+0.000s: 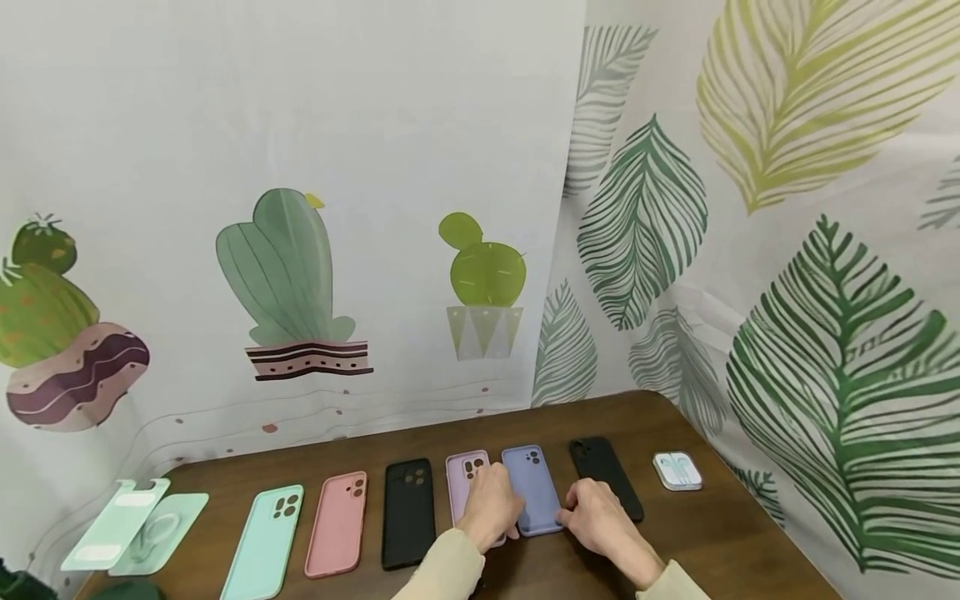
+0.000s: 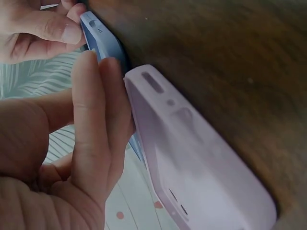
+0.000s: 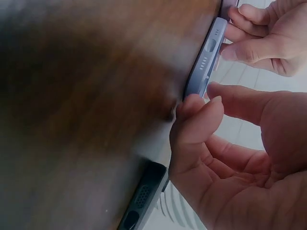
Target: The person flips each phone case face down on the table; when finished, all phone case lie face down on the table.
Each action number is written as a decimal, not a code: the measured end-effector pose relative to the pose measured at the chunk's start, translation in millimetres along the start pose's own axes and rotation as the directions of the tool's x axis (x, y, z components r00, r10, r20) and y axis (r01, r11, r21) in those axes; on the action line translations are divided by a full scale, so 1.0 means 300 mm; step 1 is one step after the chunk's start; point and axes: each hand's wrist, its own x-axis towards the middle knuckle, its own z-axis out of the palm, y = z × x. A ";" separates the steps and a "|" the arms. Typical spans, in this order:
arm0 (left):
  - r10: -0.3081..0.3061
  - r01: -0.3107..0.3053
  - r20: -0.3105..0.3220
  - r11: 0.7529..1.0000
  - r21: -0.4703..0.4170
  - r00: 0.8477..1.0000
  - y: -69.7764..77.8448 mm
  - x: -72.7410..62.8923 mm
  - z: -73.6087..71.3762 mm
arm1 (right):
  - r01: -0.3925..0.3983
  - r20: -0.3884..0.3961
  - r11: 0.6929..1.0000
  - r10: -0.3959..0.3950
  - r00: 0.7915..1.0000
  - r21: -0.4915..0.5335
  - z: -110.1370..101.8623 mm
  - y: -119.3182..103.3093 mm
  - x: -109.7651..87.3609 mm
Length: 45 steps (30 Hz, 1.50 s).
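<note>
A periwinkle-blue phone case (image 1: 531, 492) lies on the brown table with its hollow side up. My right hand (image 1: 596, 517) pinches its lower right corner between thumb and curled fingers, as the right wrist view shows close up. At the case's left edge is my left hand (image 1: 491, 504), its fingers fairly straight and the fingertips touching that side. A lilac phone case (image 2: 192, 158) lies just left, partly under my left hand in the head view. To the right of the blue one, a black phone case (image 1: 611, 475) lies slanted beside my right hand.
Further left along the table (image 1: 555, 575) lie another black case (image 1: 408, 512), a pink case (image 1: 337, 525) and a mint case (image 1: 262, 542). A mint folding stand (image 1: 120, 525) sits at the left end. A small white box (image 1: 677, 471) lies near the right edge, against patterned curtains.
</note>
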 end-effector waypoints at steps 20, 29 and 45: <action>-0.057 0.059 -0.064 0.998 0.024 0.996 -0.082 0.054 0.109 | 0.034 -0.023 0.996 -0.036 0.999 -0.078 -0.001 -0.025 -0.001; -0.086 0.090 -0.070 0.995 0.051 0.994 -0.108 0.067 0.121 | -0.011 -0.023 0.999 0.011 1.000 -0.040 -0.049 -0.098 -0.044; -0.059 0.050 -0.069 0.991 -0.122 0.996 -0.002 -0.019 0.048 | -0.039 -0.084 0.999 0.042 0.996 0.038 -0.167 -0.213 -0.152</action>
